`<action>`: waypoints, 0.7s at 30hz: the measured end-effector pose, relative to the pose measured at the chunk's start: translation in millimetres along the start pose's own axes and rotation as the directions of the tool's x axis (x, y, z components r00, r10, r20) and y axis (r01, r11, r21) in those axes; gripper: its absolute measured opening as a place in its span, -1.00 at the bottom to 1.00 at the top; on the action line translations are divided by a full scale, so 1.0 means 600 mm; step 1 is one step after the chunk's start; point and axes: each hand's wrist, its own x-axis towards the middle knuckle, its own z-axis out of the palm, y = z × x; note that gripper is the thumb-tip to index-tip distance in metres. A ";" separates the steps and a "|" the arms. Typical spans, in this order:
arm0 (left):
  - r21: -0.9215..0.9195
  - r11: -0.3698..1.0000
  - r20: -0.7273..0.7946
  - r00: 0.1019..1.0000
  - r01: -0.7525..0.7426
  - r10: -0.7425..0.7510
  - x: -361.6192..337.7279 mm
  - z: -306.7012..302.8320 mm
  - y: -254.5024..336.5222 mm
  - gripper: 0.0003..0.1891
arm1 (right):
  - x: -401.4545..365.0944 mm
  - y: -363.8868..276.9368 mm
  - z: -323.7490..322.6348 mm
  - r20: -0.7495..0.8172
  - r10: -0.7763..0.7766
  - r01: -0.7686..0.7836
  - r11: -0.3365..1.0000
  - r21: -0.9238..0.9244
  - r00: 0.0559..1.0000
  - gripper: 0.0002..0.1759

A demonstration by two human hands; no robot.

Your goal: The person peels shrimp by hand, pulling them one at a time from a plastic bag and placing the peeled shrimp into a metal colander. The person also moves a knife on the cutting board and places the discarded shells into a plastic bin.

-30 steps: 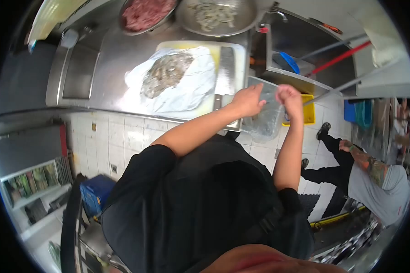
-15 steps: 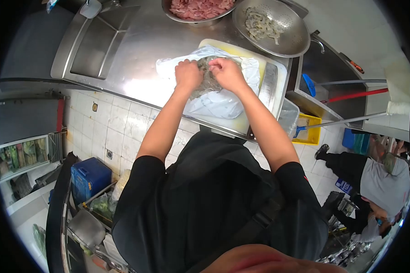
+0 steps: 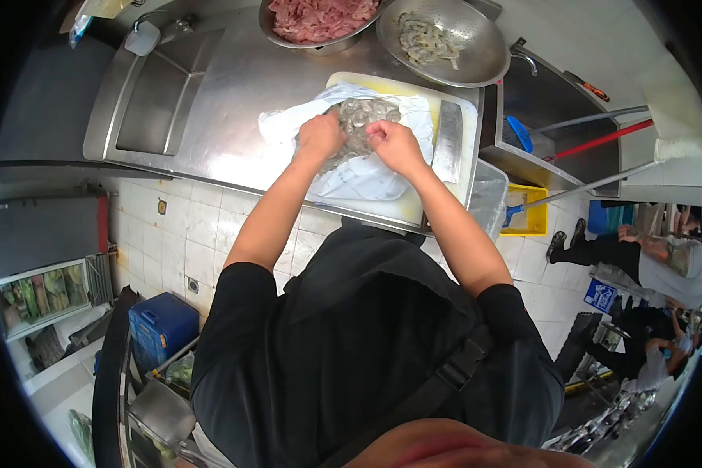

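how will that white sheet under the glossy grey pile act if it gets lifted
The white sheet is probably floppy, given its loose creases. It would likely sag in the middle under the glossy grey pile, which, looking wet, may slide if one side rises first.

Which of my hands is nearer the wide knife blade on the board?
Your right. The right hand is at the shrimp, on the side toward the knife blade; the left hand is on their far side.
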 end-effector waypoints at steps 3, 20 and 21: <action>-0.003 1.000 0.020 1.000 -0.002 0.002 0.001 -0.006 -0.005 -0.73 | -0.012 0.006 -0.008 -0.014 -0.026 0.025 0.999 -0.039 1.000 -0.76; -0.296 0.736 -0.552 0.738 -0.609 0.388 -0.080 -0.134 0.093 -0.62 | 0.006 -0.050 -0.124 0.021 -0.030 0.010 0.782 0.623 0.999 -0.90; -0.295 0.726 -0.552 0.731 -0.622 0.401 -0.095 -0.135 0.112 -0.62 | 0.004 -0.042 -0.123 0.004 -0.024 0.016 0.783 0.622 1.000 -0.90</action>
